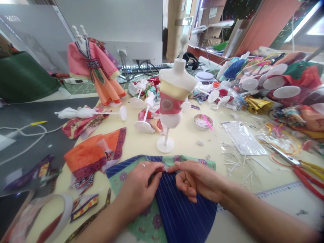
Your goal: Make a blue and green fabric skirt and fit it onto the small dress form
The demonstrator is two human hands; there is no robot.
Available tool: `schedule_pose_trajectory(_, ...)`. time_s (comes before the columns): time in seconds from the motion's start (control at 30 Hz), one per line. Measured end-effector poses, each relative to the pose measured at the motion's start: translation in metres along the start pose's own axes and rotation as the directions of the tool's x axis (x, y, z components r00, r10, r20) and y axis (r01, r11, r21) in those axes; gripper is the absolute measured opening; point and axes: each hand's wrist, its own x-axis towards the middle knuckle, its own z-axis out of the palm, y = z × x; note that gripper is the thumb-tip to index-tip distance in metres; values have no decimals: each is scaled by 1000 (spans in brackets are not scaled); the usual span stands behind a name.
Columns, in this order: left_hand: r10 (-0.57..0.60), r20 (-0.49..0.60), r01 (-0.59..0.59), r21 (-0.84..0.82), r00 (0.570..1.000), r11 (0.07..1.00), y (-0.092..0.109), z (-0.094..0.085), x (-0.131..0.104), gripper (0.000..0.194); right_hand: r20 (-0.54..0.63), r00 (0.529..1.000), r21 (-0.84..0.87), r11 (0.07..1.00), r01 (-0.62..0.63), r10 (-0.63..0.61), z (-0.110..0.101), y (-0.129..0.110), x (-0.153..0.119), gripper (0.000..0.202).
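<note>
Green flower-patterned and navy pinstriped fabric panel (187, 216) spreads before us along the near edge of the cream desk (141, 141), about midway between its sides. Our left hand (143, 182), wearing a silver ring, rests on the panel with thumb and forefinger drawn close together at its upper edge, beside a small whitish scrap (165, 168); we cannot tell whether they pinch it. Our right hand (196, 180) meets it from the other side, forefinger pointing at the scrap, thumb lying along that finger and the other fingers curled; we cannot tell whether anything is gripped there. Beyond the panel, a white plastic mannequin torso (174, 72) stands upright on 1 round base, wrapped in a gold and red band. An orange cloth piece with purple trim (88, 157) lies toward the desk's left edge. Right of the mannequin sits a small patterned bowl (202, 128) with 1 pink stick (207, 122) across its rim, and metal-bladed scissors (286, 157) lie toward the right edge.
</note>
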Motion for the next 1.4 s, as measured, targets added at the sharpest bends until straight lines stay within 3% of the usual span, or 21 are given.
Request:
schedule_pose_trajectory(0.57,75,-3,-75,42,997,996,-2,3,0,18,34,999,2,1000,8,-8,-4,2,0,26)
schedule_pose_trajectory(1.4,123,35,-127,148,992,981,0,4,-3,22,-9,999,-1,999,35,-35,-1,3,-7,24)
